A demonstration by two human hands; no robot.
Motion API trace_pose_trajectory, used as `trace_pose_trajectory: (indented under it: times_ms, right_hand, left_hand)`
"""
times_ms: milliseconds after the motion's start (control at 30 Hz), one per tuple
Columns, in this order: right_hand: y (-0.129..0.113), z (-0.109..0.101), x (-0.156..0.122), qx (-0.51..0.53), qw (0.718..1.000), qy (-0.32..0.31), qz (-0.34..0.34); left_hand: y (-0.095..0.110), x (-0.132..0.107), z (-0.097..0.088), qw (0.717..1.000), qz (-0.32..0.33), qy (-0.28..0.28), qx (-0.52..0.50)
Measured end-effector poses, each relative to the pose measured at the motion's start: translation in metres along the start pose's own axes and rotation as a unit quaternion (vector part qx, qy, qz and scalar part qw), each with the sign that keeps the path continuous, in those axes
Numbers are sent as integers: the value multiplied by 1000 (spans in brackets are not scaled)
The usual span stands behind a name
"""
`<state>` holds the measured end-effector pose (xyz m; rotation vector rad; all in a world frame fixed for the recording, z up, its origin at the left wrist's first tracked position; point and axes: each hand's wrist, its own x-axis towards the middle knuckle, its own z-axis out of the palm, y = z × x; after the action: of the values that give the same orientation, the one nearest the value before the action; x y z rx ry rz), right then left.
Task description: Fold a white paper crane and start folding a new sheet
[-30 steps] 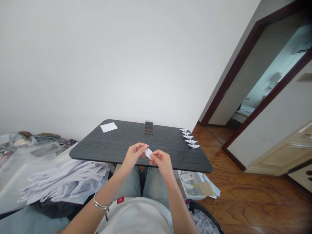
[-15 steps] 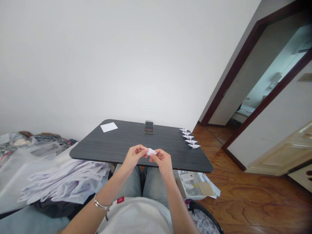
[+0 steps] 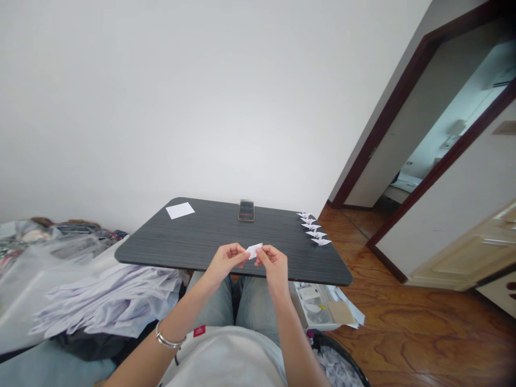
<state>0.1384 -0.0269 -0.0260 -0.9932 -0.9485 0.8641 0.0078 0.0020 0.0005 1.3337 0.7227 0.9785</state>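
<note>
A small piece of folded white paper [image 3: 253, 250] is held up between my two hands, over the near edge of the dark table [image 3: 209, 231]. My left hand [image 3: 226, 260] pinches its left end between thumb and fingers. At its right end, my right hand [image 3: 274, 264] is closed on it in the same way. Along the table's right side stands a row of several folded white paper cranes [image 3: 313, 227]. A flat white sheet of paper [image 3: 180, 210] lies at the back left.
A small dark device on a stand [image 3: 246, 210] is at the table's back middle. Crumpled white cloth or paper [image 3: 108, 301] is heaped at left. Below the right edge are a white box [image 3: 316, 306] and a bin of paper pieces [image 3: 337, 368].
The folded paper has turned in my fingers and now tilts up to the right. Both hands have shifted slightly, my right one a little to the right.
</note>
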Motion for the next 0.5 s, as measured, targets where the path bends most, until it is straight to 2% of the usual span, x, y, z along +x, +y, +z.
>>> trace_pose_trajectory:
  times_ms: [200, 500]
  right_hand:
    - [1, 3, -2, -5, 999, -37, 7]
    - [1, 2, -1, 2, 1000, -20, 12]
  left_hand:
    - [-1, 1, 2, 999, 21, 22, -21]
    - [-5, 3, 0, 999, 6, 24, -40]
